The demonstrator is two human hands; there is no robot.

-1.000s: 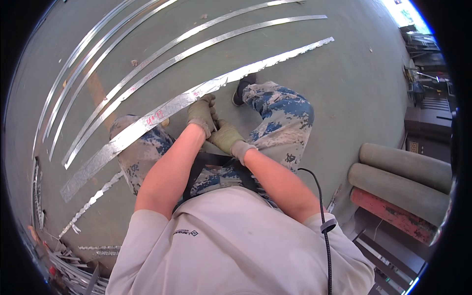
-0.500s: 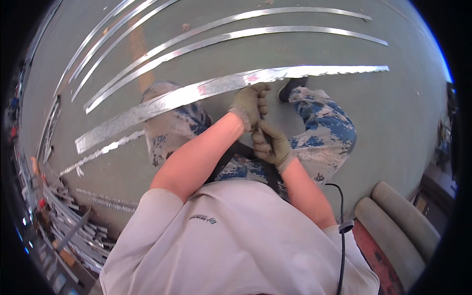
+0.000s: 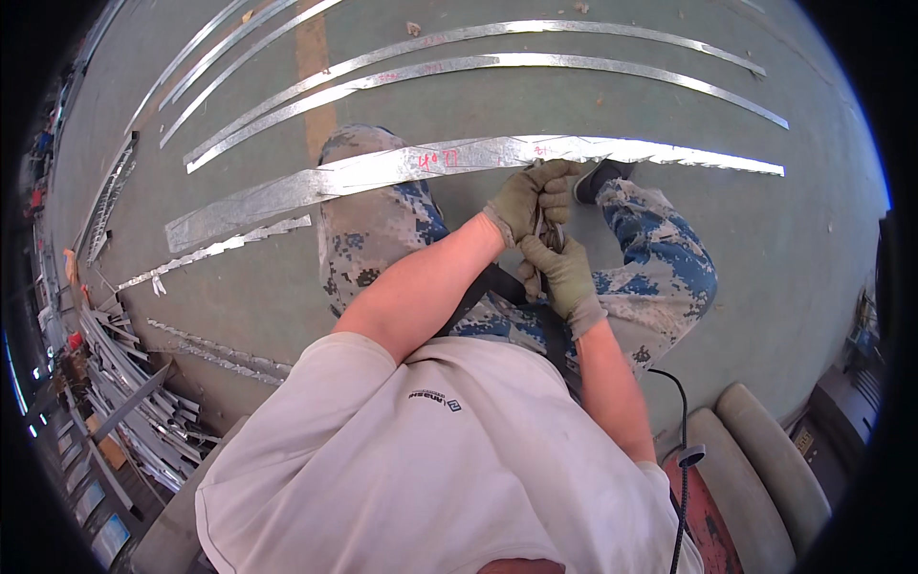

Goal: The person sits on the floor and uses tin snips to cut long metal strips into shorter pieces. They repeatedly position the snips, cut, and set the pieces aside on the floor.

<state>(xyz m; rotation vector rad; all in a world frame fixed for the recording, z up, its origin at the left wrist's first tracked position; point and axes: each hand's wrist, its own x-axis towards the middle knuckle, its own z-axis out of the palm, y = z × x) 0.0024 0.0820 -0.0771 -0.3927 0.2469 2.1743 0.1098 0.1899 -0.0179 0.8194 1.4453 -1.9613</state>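
A long shiny metal strip (image 3: 382, 170) with red hand marking lies across in front of me, over my left knee. Its near edge is jagged and bent towards the right end. My left hand (image 3: 526, 203), in an olive work glove, is closed just below the strip's near edge. Close under it, my gloved right hand (image 3: 566, 275) is closed too. A slim metal hand tool, like pliers or snips (image 3: 546, 232), shows between the two hands, gripped by both. The gloves hide most of the tool, and whether its jaws touch the strip I cannot tell.
Several narrow metal strips (image 3: 411, 77) lie beyond on the green floor (image 3: 755, 239). Jagged strips (image 3: 225, 253) lie at the left, above a heap of metal scrap (image 3: 143, 397). Padded grey cylinders (image 3: 770, 459) and a black cable (image 3: 681, 421) are at my right.
The view has shifted, so the scene sits further right and the long strip tilts differently. Both hands remain close together by the strip's edge, and more of the tool shows between them.
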